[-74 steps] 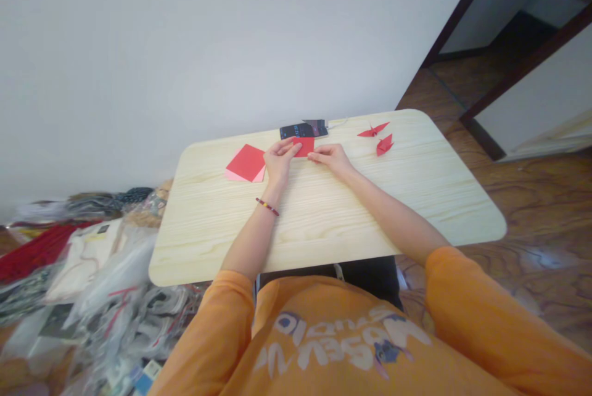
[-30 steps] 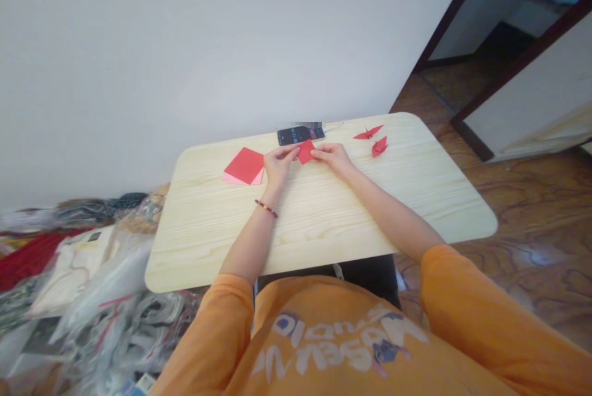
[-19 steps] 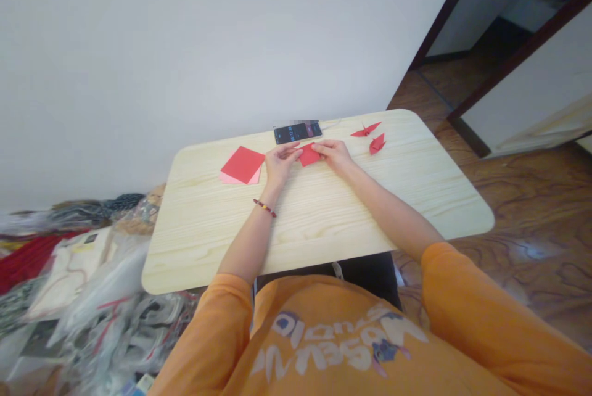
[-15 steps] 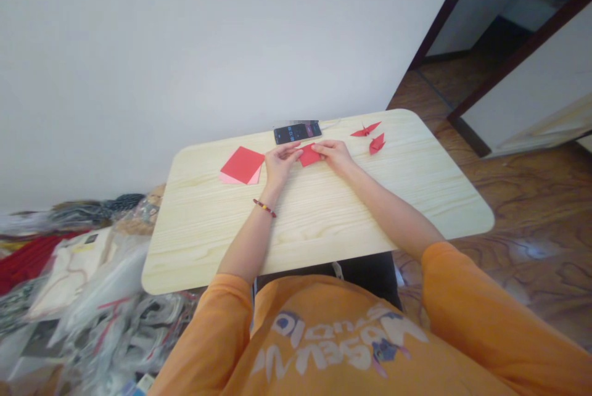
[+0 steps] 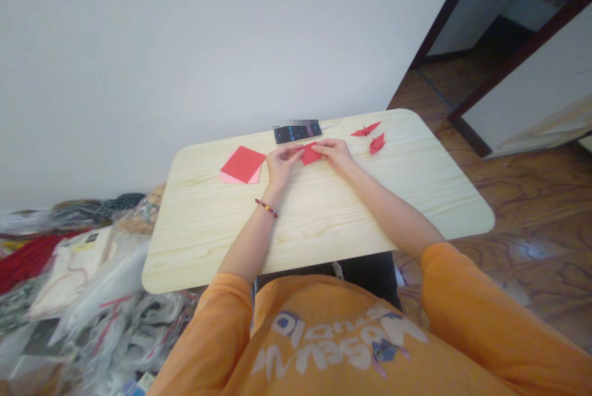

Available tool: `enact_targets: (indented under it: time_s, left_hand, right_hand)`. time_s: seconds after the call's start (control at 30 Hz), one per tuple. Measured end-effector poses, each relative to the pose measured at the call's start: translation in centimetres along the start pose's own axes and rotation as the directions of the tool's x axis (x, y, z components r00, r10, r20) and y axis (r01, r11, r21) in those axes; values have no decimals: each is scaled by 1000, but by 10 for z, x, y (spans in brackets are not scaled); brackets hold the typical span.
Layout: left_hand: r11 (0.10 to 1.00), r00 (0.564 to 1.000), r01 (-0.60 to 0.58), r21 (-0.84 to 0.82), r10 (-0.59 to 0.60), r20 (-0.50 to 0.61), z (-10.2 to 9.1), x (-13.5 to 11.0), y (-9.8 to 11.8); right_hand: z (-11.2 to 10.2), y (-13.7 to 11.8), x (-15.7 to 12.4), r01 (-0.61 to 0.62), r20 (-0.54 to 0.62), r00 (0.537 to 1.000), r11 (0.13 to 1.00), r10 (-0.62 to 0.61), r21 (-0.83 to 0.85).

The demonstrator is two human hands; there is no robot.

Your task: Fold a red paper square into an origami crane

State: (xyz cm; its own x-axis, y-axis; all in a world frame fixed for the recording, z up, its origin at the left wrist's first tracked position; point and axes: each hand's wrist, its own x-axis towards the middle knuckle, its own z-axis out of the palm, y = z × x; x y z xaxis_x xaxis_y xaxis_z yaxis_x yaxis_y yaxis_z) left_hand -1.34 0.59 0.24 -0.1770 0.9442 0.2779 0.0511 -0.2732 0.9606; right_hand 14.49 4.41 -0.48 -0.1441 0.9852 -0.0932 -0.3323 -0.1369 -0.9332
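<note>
A small folded square of red origami paper (image 5: 311, 155) is held between my two hands, low over the table. My left hand (image 5: 283, 162) pinches its left edge between thumb and fingers. At its right edge, my right hand (image 5: 337, 154) grips the paper, thumb on top. Left of my hands lies a stack of red and pink paper sheets (image 5: 243, 165), with a red sheet on top. To the right rest two folded red paper figures: a paper crane (image 5: 366, 130) with spread wings and a more compact folded piece (image 5: 377, 144).
A lit phone (image 5: 297, 132) lies behind my hands near the wall, with a white cable beside it. The pale wooden table (image 5: 333, 217) has rounded corners. Plastic-wrapped goods (image 5: 106, 297) are piled on the left. A doorway opens at the right, over a wooden floor.
My left hand has shifted very slightly right, its fingers closer onto the red paper. My right hand and the other things stay nearly the same.
</note>
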Motion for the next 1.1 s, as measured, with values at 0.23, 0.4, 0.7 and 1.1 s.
enact_targets:
  time_s: [0.23, 0.4, 0.7, 1.1]
  left_hand:
    - [999, 999, 34, 2, -34, -8, 0, 2, -6]
    - [999, 999, 52, 13, -52, -5, 0, 2, -4]
    - [994, 995, 101, -44, -100, 9, 4, 0, -7]
    - [961, 971, 220, -170, -232, -54, 1, 4, -8]
  right_hand:
    - [0, -4, -1, -11, -11, 1000, 999, 10, -45]
    - [2, -6, -2, -4, 6, 1000, 1000, 4, -17]
    - [0, -1, 0, 72, -43, 996, 995, -76, -71]
    - [1, -1, 0, 98, 122, 990, 966, -70, -241]
